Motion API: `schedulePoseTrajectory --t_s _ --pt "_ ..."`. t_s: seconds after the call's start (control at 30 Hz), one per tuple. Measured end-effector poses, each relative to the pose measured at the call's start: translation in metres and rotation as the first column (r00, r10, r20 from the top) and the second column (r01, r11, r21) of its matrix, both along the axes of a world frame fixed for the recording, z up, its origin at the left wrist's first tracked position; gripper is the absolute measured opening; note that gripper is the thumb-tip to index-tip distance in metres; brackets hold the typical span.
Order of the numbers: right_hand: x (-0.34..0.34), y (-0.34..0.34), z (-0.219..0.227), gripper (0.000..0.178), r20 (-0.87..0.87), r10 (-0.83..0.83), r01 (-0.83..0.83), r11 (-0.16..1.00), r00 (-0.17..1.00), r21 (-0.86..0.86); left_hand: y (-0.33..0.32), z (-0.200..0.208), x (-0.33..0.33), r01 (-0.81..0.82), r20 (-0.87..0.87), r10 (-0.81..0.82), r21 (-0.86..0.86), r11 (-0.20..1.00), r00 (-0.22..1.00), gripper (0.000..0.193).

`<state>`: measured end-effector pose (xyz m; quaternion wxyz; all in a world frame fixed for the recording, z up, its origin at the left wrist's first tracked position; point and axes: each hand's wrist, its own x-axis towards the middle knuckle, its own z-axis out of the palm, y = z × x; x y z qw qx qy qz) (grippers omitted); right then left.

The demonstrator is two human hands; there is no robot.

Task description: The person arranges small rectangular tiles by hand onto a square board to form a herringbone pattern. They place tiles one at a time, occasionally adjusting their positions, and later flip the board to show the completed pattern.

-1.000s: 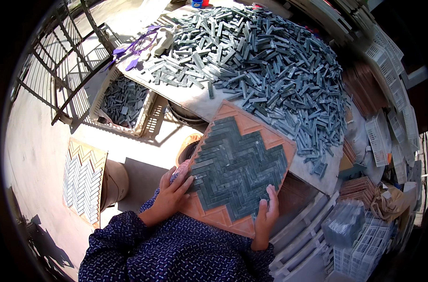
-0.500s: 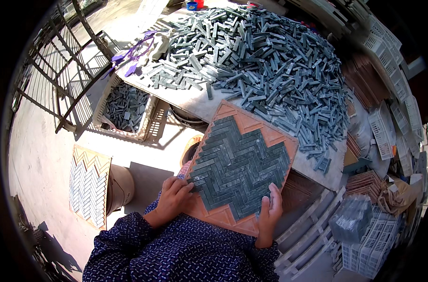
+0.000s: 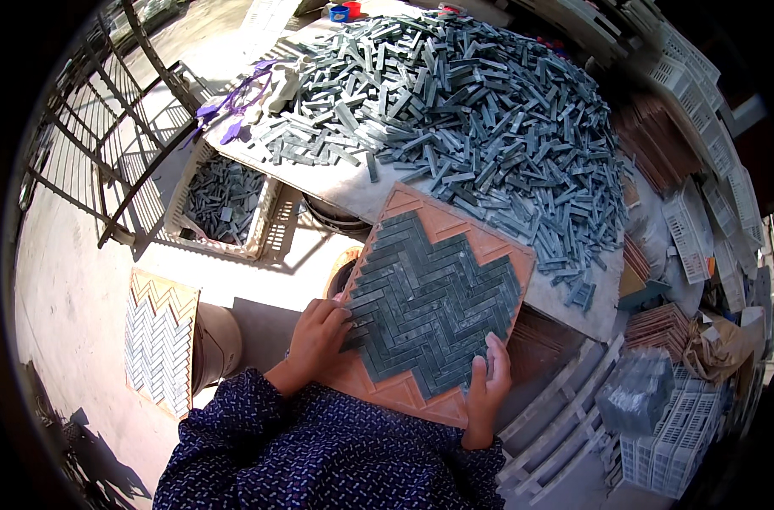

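Note:
An orange moulded board lies tilted in front of me, its near edge against my lap. Dark green-grey stone tile strips fill most of it in a herringbone pattern; the ridged far end shows bare. At the board's left edge, my left hand has its fingers curled together, fingertips on the end of a tile strip at the pattern's border. My right hand grips the board's near right edge, thumb and forefinger pointing up over it. The undersides of both hands are hidden.
A big heap of loose strips covers the table beyond. To the left stand a white crate of pieces and a bucket with a second patterned board against it. White slatted crates and orange boards are stacked at right.
My left hand has slid a little farther up along the board's left edge, its fingers still at the tile border. My right hand has stayed at the near right edge.

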<state>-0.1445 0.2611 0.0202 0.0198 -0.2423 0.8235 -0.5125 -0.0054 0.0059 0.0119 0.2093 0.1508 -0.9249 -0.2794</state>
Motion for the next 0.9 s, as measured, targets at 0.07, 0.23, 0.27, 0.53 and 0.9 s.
schedulePoseTrajectory --t_s 0.07,0.23,0.27,0.53,0.9 --pt "0.001 -0.001 0.000 0.035 0.019 -0.008 0.008 1.000 1.000 -0.002 0.000 -0.001 0.000 0.010 -0.017 -0.010 -0.007 1.000 1.000 0.020" --pt "0.002 -0.008 0.002 0.033 -0.005 -0.048 0.048 0.999 0.999 -0.024 -0.001 0.000 -0.001 0.028 -0.032 -0.029 -0.016 0.999 0.999 0.018" --pt "0.002 -0.008 0.003 0.032 -0.009 -0.049 0.049 0.998 0.999 -0.027 -0.003 0.001 -0.001 0.027 -0.035 -0.028 -0.026 0.999 0.999 0.018" --pt "0.002 -0.005 0.009 0.033 -0.005 -0.086 0.086 0.995 0.996 -0.046 -0.012 0.015 -0.030 -0.056 -0.084 0.053 -0.040 0.998 0.995 0.021" --pt "0.002 -0.005 0.005 0.032 0.025 -0.083 0.084 0.995 0.996 -0.050 -0.014 -0.001 -0.037 -0.053 -0.025 0.053 -0.003 0.999 0.998 0.019"
